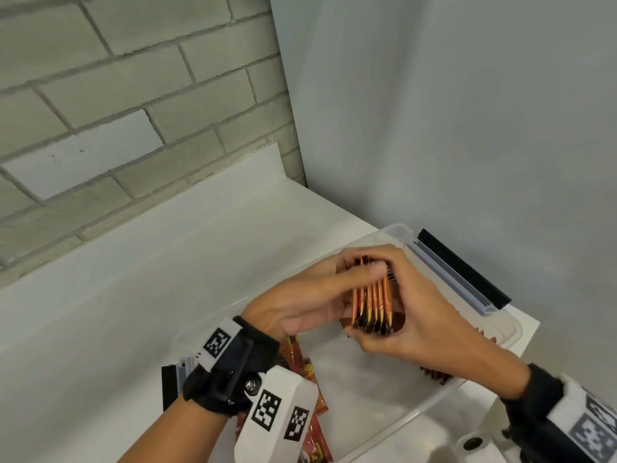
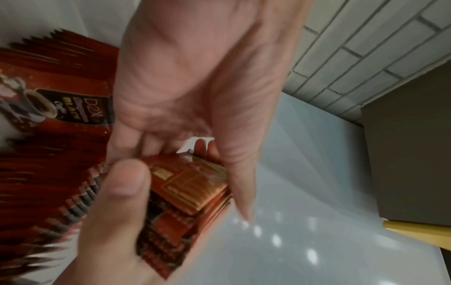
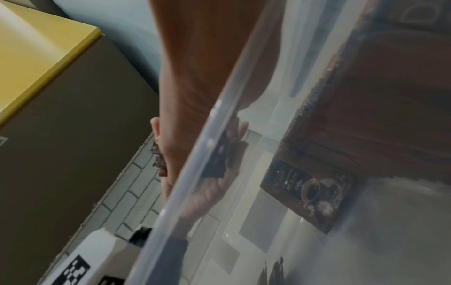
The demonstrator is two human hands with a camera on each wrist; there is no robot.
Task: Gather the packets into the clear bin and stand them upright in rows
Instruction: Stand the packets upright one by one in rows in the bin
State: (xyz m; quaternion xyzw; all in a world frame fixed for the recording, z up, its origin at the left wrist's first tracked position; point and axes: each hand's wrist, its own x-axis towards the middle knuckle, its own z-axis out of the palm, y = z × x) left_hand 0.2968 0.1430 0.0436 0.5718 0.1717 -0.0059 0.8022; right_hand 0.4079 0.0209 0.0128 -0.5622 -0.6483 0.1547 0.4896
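Both hands are holding one bundle of packets (image 1: 372, 304) edge-on above the clear bin (image 1: 434, 401), toward its far end. The left hand (image 1: 300, 305) is curling over the bundle's top with the thumb across the edges; the right hand (image 1: 405, 315) is cupping it from below and the side, fingers wrapped round. The head view is showing several packets fanned slightly apart in the bundle rather than flush. Loose packets (image 1: 302, 364) are lying flat in the bin at its near end, under the left wrist, and a few more are sitting against the bin's right wall (image 1: 435, 377). Risks, as judged: the bundle is being held by squeeze alone (glossy film, likely slippery), so easing either hand too soon could let the middle packets slide out or splay. Setting it down without a wall or neighbour behind it would probably tip the row flat. The flat packets could also get trapped beneath the row. The bin is resting on the white table (image 1: 133, 262) beside a basin, so a hard push might shift it.
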